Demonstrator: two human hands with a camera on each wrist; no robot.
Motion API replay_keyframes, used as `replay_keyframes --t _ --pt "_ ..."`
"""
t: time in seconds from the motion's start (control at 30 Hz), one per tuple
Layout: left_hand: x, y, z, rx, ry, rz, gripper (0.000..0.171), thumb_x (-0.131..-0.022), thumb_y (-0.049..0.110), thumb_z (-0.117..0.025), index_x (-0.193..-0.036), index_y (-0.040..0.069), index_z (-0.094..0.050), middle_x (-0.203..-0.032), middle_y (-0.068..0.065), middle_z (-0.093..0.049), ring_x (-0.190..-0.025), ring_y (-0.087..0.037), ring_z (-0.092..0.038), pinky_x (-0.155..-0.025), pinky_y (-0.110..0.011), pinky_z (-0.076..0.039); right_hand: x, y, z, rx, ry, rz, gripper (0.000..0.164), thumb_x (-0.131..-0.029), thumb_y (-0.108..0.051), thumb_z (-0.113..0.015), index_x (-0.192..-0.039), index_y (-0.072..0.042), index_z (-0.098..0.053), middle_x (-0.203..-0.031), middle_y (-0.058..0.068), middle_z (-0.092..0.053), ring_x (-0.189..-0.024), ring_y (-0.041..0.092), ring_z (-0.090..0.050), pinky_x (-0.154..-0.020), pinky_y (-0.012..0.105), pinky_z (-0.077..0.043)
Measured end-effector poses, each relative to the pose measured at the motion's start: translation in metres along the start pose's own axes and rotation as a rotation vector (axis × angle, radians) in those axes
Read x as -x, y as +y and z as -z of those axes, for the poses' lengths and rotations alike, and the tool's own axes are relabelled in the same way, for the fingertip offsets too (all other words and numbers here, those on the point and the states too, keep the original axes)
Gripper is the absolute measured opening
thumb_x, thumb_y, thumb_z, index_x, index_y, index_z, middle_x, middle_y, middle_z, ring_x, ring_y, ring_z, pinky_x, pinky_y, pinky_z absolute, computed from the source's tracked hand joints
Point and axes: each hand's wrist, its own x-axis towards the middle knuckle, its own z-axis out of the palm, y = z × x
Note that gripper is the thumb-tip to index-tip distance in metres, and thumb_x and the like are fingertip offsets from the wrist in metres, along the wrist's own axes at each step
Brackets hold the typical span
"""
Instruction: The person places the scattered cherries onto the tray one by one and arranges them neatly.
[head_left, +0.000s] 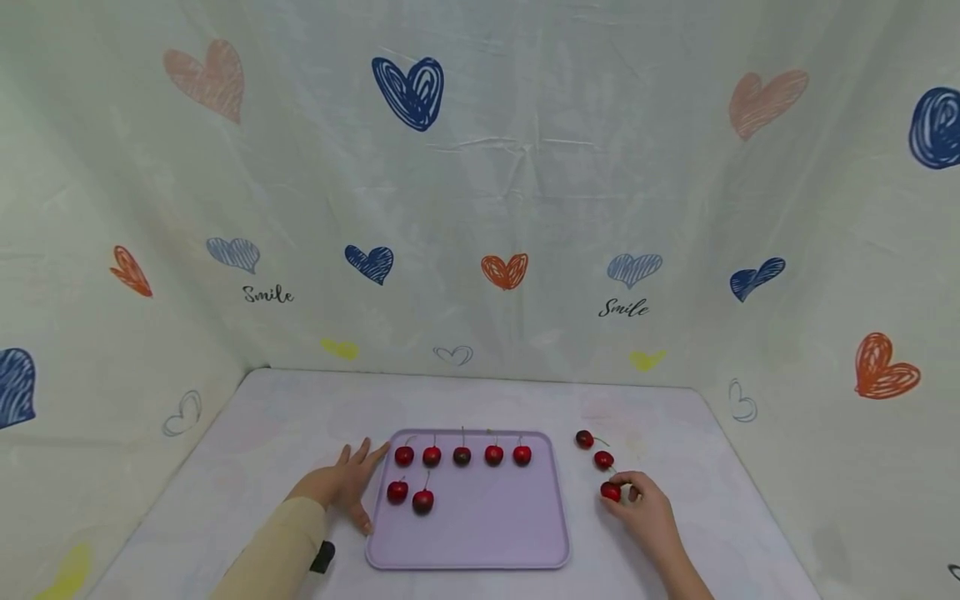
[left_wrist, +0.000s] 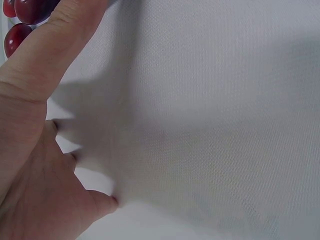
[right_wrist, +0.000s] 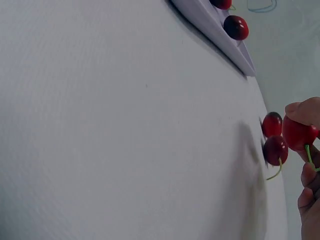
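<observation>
A red cherry (head_left: 611,492) with a green stem is pinched between the thumb and fingers of my right hand (head_left: 643,510), right of the tray. Just beyond it two more cherries lie on the table, a nearer one (head_left: 603,460) and a farther one (head_left: 584,439). My left hand (head_left: 349,485) spreads its fingers along the left edge of a lilac tray (head_left: 480,560), thumb and fingertips right at the rim. Inside the tray, several cherries (head_left: 462,456) form a back row. Two others, one at the left (head_left: 397,492) and one beside it (head_left: 423,502), start a second row.
A white cloth-covered table (head_left: 300,417) holds everything. Behind it hangs a pale curtain (head_left: 480,183) printed with hearts and the word Smile. A small black object (head_left: 322,557) shows by the left sleeve (head_left: 281,546).
</observation>
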Motion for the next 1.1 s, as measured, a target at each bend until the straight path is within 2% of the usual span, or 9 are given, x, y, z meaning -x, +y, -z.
replay_keyframes --t 0.17,0.27,0.53,0.77,0.93,1.1 --pt "-0.002 0.000 0.000 0.004 -0.007 0.005 0.122 -0.056 0.039 -0.095 -0.150 0.004 -0.025 -0.152 -0.036 -0.017 -0.133 -0.065 -0.013 -0.101 -0.073 -0.024 0.005 -0.012 -0.009 -0.046 0.026 0.096 0.030 -0.070 -0.005 -0.086 -0.094 -0.010 -0.069 -0.085 -0.003 -0.056 -0.070 0.009 -0.044 -0.056 0.024 -0.037" --pt "-0.003 -0.001 -0.002 0.008 -0.004 0.008 0.123 -0.056 0.039 -0.095 -0.150 0.004 -0.025 -0.152 -0.036 -0.017 -0.134 -0.064 -0.012 -0.100 -0.073 -0.024 0.006 -0.019 -0.015 -0.074 0.024 0.106 0.031 -0.069 -0.004 -0.087 -0.093 -0.012 -0.069 -0.085 -0.005 -0.056 -0.070 0.009 -0.045 -0.057 0.023 -0.038" --pt "-0.003 -0.004 -0.004 -0.002 0.011 -0.001 0.125 -0.055 0.041 -0.095 -0.151 0.004 -0.024 -0.152 -0.034 -0.019 -0.134 -0.063 -0.013 -0.101 -0.072 -0.026 0.012 -0.050 -0.028 -0.150 -0.082 0.073 0.033 -0.071 -0.005 -0.086 -0.099 -0.011 -0.070 -0.091 -0.004 -0.058 -0.076 0.012 -0.050 -0.065 0.024 -0.043" --pt "-0.005 -0.005 0.000 -0.010 0.014 -0.002 0.124 -0.056 0.042 -0.094 -0.151 0.005 -0.024 -0.152 -0.035 -0.018 -0.134 -0.064 -0.013 -0.100 -0.073 -0.025 0.014 -0.073 -0.042 -0.243 -0.146 0.141 0.036 -0.074 -0.003 -0.083 -0.107 -0.008 -0.073 -0.098 -0.005 -0.063 -0.081 0.011 -0.057 -0.071 0.025 -0.048" --pt "-0.007 -0.008 -0.002 0.000 0.004 -0.001 0.124 -0.056 0.042 -0.094 -0.151 0.005 -0.024 -0.153 -0.034 -0.018 -0.134 -0.064 -0.012 -0.101 -0.073 -0.024 0.017 -0.084 -0.052 -0.278 -0.188 0.178 0.034 -0.076 -0.002 -0.081 -0.108 -0.007 -0.073 -0.100 -0.004 -0.064 -0.084 0.010 -0.059 -0.075 0.027 -0.051" --pt "-0.006 -0.008 -0.005 0.007 0.000 -0.007 0.125 -0.056 0.041 -0.094 -0.151 0.004 -0.023 -0.153 -0.034 -0.018 -0.134 -0.063 -0.012 -0.101 -0.073 -0.024 0.023 -0.092 -0.061 -0.362 -0.186 0.240 0.035 -0.074 0.004 -0.080 -0.106 -0.006 -0.070 -0.102 0.002 -0.063 -0.086 0.012 -0.063 -0.075 0.030 -0.055"
